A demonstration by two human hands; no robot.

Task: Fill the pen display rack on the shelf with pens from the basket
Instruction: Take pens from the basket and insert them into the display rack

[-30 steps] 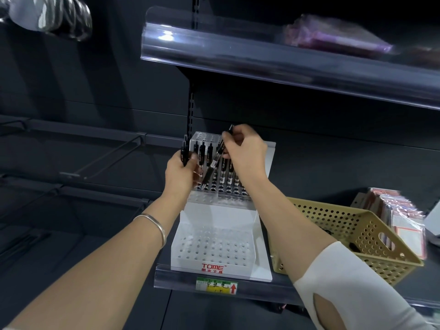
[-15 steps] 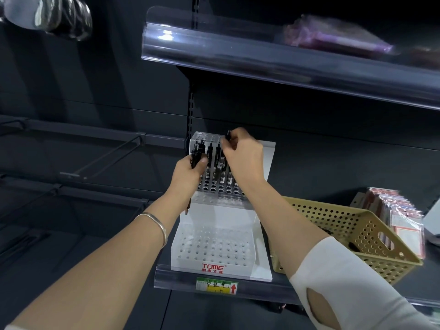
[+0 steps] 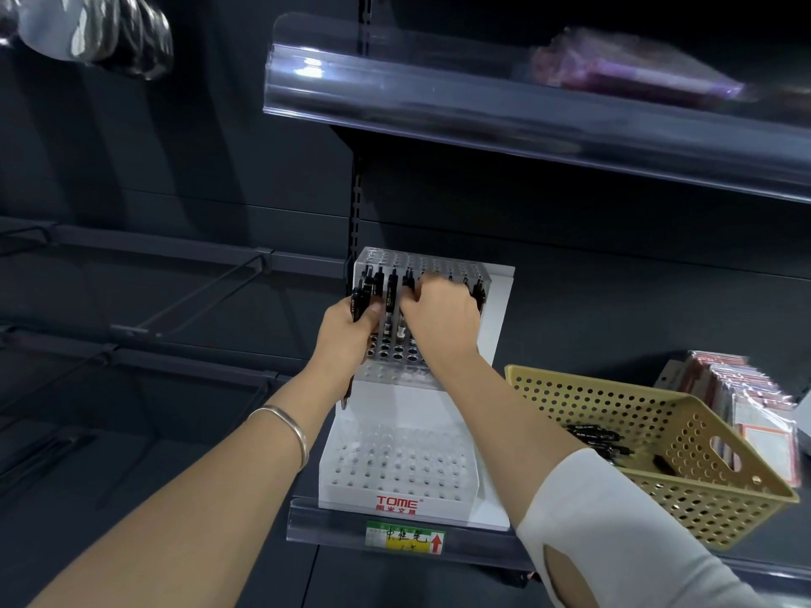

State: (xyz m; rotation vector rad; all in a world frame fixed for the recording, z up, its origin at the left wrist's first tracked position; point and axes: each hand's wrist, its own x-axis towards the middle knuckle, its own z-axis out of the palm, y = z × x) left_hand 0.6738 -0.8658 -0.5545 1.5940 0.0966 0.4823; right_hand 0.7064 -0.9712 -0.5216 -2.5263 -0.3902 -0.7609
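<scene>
Gripping a bundle of pens [image 3: 356,300] in the left hand [image 3: 346,331], fingers wrapped round the black barrels, tips poking out below the fist. Pinching a single pen [image 3: 409,280] with the right hand [image 3: 439,320], fingertips curled over its top at the upper tier [image 3: 439,263] of the pen display rack [image 3: 500,326].

Changed within the last second: held high and tilted across the rack a second ago, stood upright over a hole half a second ago, now sunk low with the knuckles close to the tier. Judged as one more pen seated, or nearly so. Next, probably, drawing another from the bundle.

Counted, as far as visible:
- Two hands and one rack of two tiers.
- At least five upright pens [image 3: 378,278] in the upper tier, mostly at its left, one at the right edge, others perhaps hidden behind the right hand.
- None in the lower tier [image 3: 395,462], every hole open.
- Several in the bundle, number not readable.
- Just right of the rack on the same shelf [image 3: 316,520], one tan perforated basket [image 3: 658,388] with at least three loose pens [image 3: 592,436] lying inside.

Most of the filling not yet done.

Beyond the basket, a row of packets [image 3: 741,401]. On the shelf edge under the rack, one price label [image 3: 406,537]. On the left wrist, one bangle [image 3: 285,427].
</scene>
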